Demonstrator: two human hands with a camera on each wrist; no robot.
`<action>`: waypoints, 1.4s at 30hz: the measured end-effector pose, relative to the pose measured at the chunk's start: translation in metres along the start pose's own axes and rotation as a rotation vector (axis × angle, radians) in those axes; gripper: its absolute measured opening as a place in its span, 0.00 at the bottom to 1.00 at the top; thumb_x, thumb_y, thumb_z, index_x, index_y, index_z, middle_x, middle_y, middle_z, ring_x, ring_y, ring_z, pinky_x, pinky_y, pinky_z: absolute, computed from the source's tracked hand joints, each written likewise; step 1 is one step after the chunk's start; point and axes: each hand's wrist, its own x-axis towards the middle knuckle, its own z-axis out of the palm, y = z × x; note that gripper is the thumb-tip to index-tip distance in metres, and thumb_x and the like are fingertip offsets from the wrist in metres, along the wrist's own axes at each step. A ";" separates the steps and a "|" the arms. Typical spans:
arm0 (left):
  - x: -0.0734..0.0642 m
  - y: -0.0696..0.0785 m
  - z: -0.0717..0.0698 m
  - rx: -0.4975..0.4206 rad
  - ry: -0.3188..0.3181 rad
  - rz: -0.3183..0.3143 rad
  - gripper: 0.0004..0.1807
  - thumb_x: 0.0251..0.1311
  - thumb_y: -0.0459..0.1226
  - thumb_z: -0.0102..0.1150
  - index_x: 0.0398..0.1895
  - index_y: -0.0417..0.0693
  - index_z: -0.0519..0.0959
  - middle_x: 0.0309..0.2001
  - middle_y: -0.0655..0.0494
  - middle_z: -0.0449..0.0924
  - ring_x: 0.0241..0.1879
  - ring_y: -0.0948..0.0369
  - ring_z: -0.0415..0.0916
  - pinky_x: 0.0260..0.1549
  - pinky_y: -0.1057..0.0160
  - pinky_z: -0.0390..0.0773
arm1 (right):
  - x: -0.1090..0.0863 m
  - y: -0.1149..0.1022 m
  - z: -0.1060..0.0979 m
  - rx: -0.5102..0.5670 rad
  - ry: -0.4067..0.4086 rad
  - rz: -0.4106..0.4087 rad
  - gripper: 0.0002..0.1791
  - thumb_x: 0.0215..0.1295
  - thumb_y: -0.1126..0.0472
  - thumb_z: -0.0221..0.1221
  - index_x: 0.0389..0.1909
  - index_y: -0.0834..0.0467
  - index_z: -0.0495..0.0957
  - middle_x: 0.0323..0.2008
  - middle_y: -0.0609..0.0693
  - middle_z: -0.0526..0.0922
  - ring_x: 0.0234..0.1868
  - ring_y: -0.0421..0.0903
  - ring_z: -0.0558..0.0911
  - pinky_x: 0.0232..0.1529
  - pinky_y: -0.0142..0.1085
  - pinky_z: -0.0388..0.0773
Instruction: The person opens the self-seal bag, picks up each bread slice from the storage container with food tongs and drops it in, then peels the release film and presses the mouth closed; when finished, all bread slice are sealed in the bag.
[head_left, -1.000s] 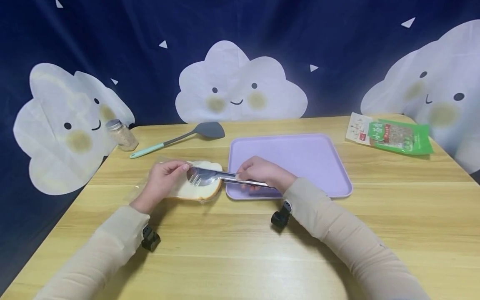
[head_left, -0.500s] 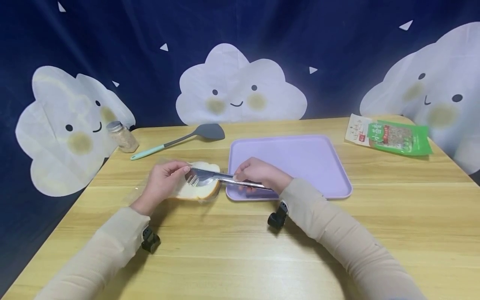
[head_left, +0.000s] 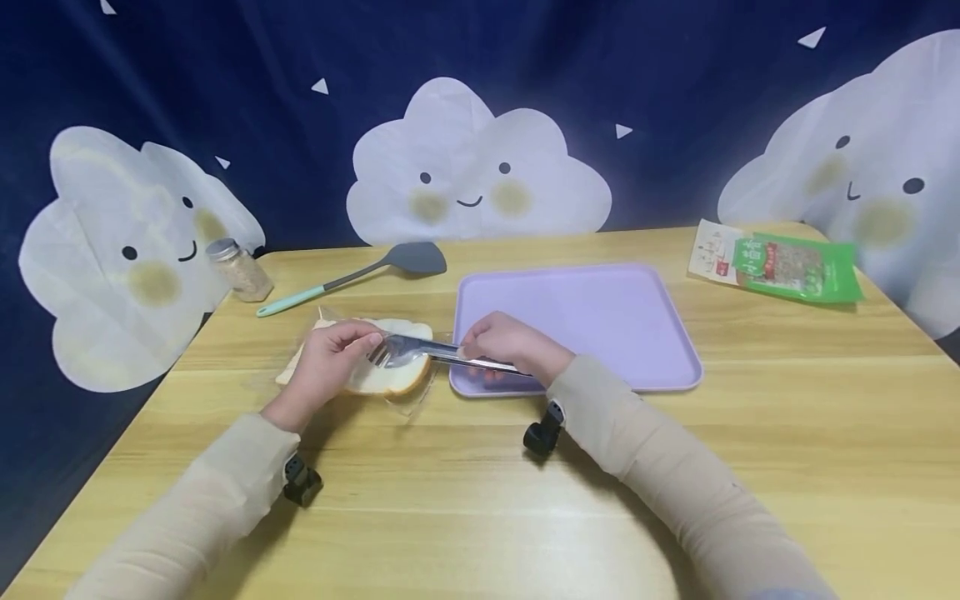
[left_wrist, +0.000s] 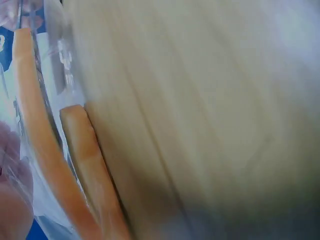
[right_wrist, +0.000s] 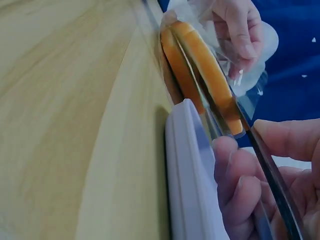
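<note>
My left hand (head_left: 326, 362) pinches the edge of a clear plastic bag (right_wrist: 260, 85) between thumb and fingers. Two slices of white bread with brown crusts lie in the bag, an upper slice (right_wrist: 205, 60) above a lower slice (right_wrist: 180, 67). In my right hand (head_left: 510, 346) I grip metal tongs (head_left: 442, 352) by their arms, near the tray's left edge. One tong arm, ending in a slotted head, lies over the upper slice. In the right wrist view the other arm passes between the slices. My left hand hides part of the bread.
A purple tray (head_left: 585, 304) lies right of the bread, its left corner under my right hand. Behind stand a spatula (head_left: 360, 271) with a mint handle and a tilted jar (head_left: 242, 271). A green-and-white spice packet (head_left: 780, 262) lies at the back right.
My right hand and the tongs have shifted slightly left, and the bread sits a little further left. More of the bag shows past the bread's right edge. My left hand stays nearly in place.
</note>
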 end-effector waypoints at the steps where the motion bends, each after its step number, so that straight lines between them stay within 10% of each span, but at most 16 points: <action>1: 0.000 0.000 0.000 -0.013 0.009 -0.008 0.08 0.59 0.30 0.57 0.34 0.31 0.82 0.38 0.38 0.82 0.37 0.78 0.72 0.40 0.79 0.71 | 0.000 0.000 0.000 0.022 -0.004 0.006 0.09 0.62 0.68 0.52 0.40 0.69 0.76 0.17 0.52 0.78 0.12 0.40 0.71 0.14 0.28 0.68; 15: 0.003 -0.002 -0.007 0.048 0.014 -0.054 0.10 0.61 0.34 0.57 0.40 0.35 0.81 0.43 0.41 0.81 0.41 0.78 0.69 0.43 0.78 0.69 | -0.007 0.001 -0.006 0.043 0.040 0.012 0.12 0.61 0.68 0.53 0.43 0.69 0.77 0.19 0.52 0.78 0.12 0.40 0.72 0.13 0.28 0.68; 27: 0.000 0.000 -0.007 0.008 0.090 -0.081 0.11 0.60 0.34 0.58 0.36 0.32 0.81 0.31 0.51 0.81 0.28 0.71 0.69 0.26 0.74 0.71 | -0.004 -0.004 0.006 -0.041 0.091 -0.045 0.07 0.60 0.69 0.53 0.31 0.69 0.77 0.15 0.51 0.76 0.11 0.41 0.70 0.13 0.28 0.66; 42: 0.000 -0.005 -0.007 0.047 0.105 -0.026 0.09 0.59 0.34 0.59 0.36 0.35 0.82 0.38 0.40 0.81 0.31 0.75 0.70 0.30 0.78 0.71 | -0.004 0.002 0.000 0.072 0.031 0.013 0.11 0.61 0.69 0.53 0.42 0.70 0.76 0.17 0.52 0.78 0.11 0.40 0.71 0.12 0.28 0.67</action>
